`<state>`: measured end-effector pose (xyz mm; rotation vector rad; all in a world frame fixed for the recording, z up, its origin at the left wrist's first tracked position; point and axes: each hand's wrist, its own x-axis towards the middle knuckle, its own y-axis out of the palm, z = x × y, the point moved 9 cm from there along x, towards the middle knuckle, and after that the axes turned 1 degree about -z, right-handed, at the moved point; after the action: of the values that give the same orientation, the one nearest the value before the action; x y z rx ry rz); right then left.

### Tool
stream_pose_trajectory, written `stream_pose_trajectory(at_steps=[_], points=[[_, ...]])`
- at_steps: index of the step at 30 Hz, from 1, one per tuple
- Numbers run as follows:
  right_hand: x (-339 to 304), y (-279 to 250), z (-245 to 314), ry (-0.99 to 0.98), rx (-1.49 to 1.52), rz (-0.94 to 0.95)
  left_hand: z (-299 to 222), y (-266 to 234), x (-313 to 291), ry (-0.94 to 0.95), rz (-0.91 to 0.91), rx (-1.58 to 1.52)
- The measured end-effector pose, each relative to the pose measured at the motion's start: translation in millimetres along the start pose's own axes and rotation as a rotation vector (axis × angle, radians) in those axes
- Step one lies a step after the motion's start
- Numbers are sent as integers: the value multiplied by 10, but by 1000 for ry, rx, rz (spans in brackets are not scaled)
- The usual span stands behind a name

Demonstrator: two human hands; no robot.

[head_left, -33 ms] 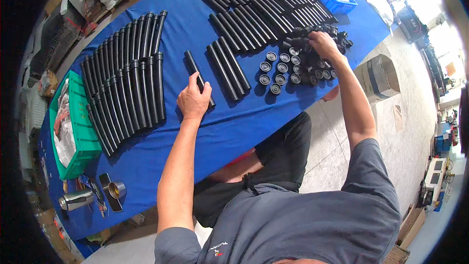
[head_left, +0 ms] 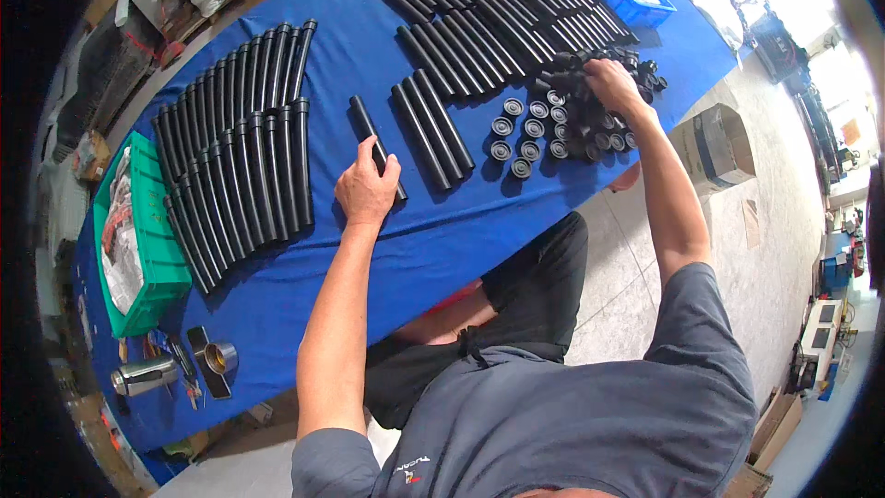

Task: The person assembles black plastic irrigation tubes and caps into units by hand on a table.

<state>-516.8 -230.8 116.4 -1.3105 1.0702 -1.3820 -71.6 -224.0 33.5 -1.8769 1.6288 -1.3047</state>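
Note:
My left hand (head_left: 366, 186) is closed round the lower half of a single black tube (head_left: 362, 118), which lies slanted on the blue cloth. To its right are three similar black tubes (head_left: 433, 129) side by side. At the right, my right hand (head_left: 610, 86) reaches into a heap of small round black caps (head_left: 576, 115). Its fingers are curled down and their tips are hidden among the caps, so what they hold is not visible. Several caps (head_left: 521, 168) stand apart in loose rows, showing ringed grey faces.
Black tubes with collared ends (head_left: 241, 161) lie in two rows at the left; plain tubes (head_left: 498, 18) cover the far right. A green crate (head_left: 166, 249), steel cup (head_left: 219, 358), phone (head_left: 197, 339) and metal flask (head_left: 146, 376) sit at left. A blue basket (head_left: 636, 7) stands far right.

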Motion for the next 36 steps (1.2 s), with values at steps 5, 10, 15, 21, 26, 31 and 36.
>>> stream_pose_trajectory(at_steps=[5, 10, 15, 21, 26, 31, 36], points=[[6, -345, 64, -52, 102, -164, -17, 14, 11, -8, 18, -9], [60, -368, 1067, -309, 456, -99, 3, -3, 10, -7, 8, -3], [16, 139, 1879, -457, 307, 68, -6, 3, 5, -21, 23, -35], [-51, 664, 2192, -419, 72, 325, -1, -1, -8, -9, 4, -34], [-24, 145, 1761, -334, 231, 9, -30, -46, 10, -43, 49, -52], [46, -114, 683, -17, -117, -53, -16, -11, 19, -64, 81, -59], [-23, 94, 466, 52, -219, 21, -14, -3, 9, -23, 26, -29]])
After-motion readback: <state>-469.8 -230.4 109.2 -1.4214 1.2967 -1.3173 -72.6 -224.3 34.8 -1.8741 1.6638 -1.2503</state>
